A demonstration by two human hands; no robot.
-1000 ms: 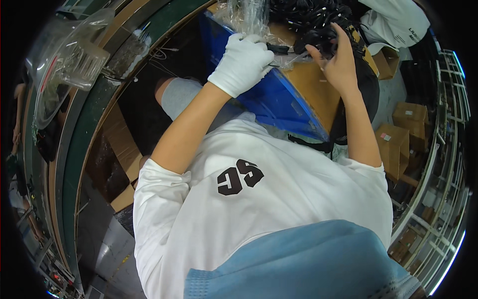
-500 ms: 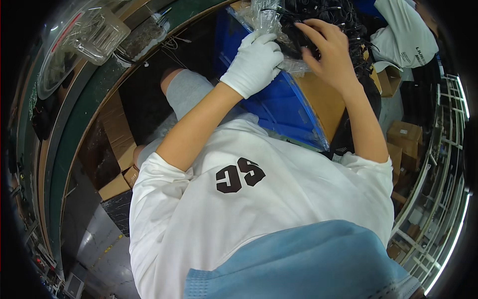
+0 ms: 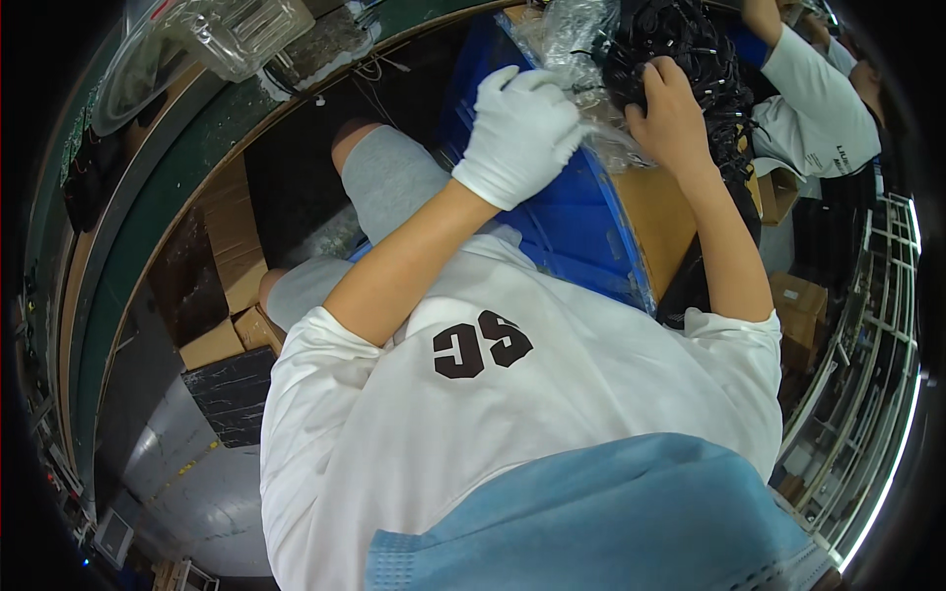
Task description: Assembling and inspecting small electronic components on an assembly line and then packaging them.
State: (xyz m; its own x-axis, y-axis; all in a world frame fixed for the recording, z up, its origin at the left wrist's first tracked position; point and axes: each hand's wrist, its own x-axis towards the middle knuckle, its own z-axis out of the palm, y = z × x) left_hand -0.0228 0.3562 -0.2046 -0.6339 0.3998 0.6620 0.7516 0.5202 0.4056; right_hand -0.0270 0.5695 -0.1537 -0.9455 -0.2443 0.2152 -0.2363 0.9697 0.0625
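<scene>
My left hand (image 3: 520, 136), in a white glove, hovers over the near side of a blue crate (image 3: 581, 222). Its fingers are curled in, and whatever they may hold is hidden. Clear plastic bags (image 3: 579, 44) lie just beyond the glove. To the right, my bare right hand (image 3: 673, 123) reaches into a heap of black cables (image 3: 680, 34), fingers and thumb closed on a cable at the heap's near edge. The heap and the bags rest at the crate's far end, above a brown cardboard sheet (image 3: 658, 212).
A green-topped bench (image 3: 138, 231) curves along the left, with a clear plastic tray (image 3: 246, 34) on it. Another person in a white shirt (image 3: 823, 108) is at the upper right. Cardboard boxes (image 3: 796, 305) stand on the right, and a carton (image 3: 236, 340) lies by my legs.
My right hand, earlier spread above the cables, has come down with its fingers closed on them. My gloved left hand has pulled back slightly from the plastic bags. The view has shifted a little.
</scene>
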